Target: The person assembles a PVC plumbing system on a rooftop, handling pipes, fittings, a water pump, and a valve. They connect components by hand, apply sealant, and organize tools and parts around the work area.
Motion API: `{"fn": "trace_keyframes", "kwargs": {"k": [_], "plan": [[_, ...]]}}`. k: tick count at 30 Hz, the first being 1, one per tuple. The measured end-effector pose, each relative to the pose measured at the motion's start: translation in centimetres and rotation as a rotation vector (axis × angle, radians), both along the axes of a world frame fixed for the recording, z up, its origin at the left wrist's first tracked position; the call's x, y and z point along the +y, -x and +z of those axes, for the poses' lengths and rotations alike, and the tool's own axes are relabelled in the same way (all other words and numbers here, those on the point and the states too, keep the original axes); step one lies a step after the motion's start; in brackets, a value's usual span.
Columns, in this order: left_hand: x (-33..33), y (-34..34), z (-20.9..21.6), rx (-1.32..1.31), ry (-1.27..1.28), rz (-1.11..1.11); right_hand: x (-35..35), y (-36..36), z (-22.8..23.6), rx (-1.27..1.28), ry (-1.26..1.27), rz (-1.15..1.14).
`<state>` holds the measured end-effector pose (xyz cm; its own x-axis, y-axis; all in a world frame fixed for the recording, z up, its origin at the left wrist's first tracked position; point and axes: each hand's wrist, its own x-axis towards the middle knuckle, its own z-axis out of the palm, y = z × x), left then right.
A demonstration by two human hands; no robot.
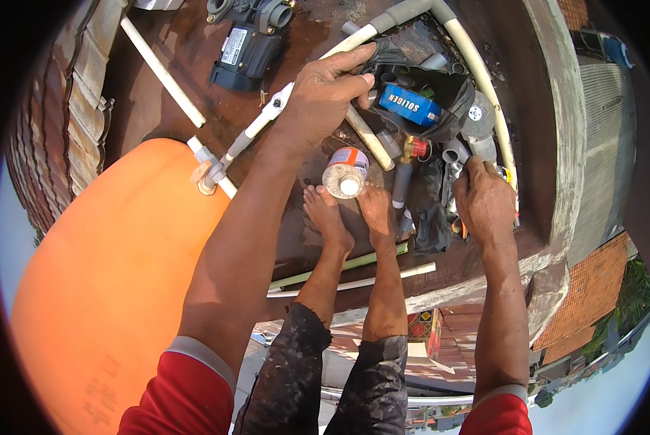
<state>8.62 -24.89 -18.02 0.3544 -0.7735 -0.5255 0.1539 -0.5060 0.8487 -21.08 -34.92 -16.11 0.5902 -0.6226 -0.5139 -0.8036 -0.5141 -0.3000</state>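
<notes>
My left hand (325, 98) hovers over the end of a white pipe assembly (252, 127), fingers spread apart beside a black plastic bag (452, 98). A blue box (410, 105) lies on that bag among several grey pipe fittings. My right hand (486, 199) reaches down into the fittings, fingers curled; what they grip, if anything, is hidden. Just ahead of it are a grey fitting (454, 152) and a round grey disc-shaped piece (477, 122). A brass valve with a red part (415, 147) sits to its left, joined to a grey pipe (402, 185).
A large orange tank (122, 283) fills the left side. By my bare feet stands a clear container with a white cap (347, 174). A dark pump (245, 54) is at the back. A bent cream pipe (481, 69) curves around the fittings. A low wall (564, 145) edges the right.
</notes>
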Motion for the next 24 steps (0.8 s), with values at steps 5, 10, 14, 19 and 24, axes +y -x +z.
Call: {"fn": "trace_keyframes", "kwargs": {"k": [5,10,14,19,24], "plan": [[-0.2,0.1,-0.6,-0.006,0.052,0.003,1.7,4.3,-5.5,0.141,-0.005,0.064],[1.8,1.0,1.1,0.059,-0.017,0.057,1.0,-5.7,2.9,-0.120,-0.143,-0.035],[2.0,1.8,0.5,0.025,0.032,0.081,0.1,-12.5,-0.2,-0.406,0.024,0.163],[1.6,2.9,-0.2,-0.034,0.082,0.116,-2.0,-18.9,-6.9,0.248,0.027,0.622],[2.0,2.1,-1.0,-0.047,0.053,0.194,-2.9,-18.0,-8.0,0.245,0.014,0.623]]}}
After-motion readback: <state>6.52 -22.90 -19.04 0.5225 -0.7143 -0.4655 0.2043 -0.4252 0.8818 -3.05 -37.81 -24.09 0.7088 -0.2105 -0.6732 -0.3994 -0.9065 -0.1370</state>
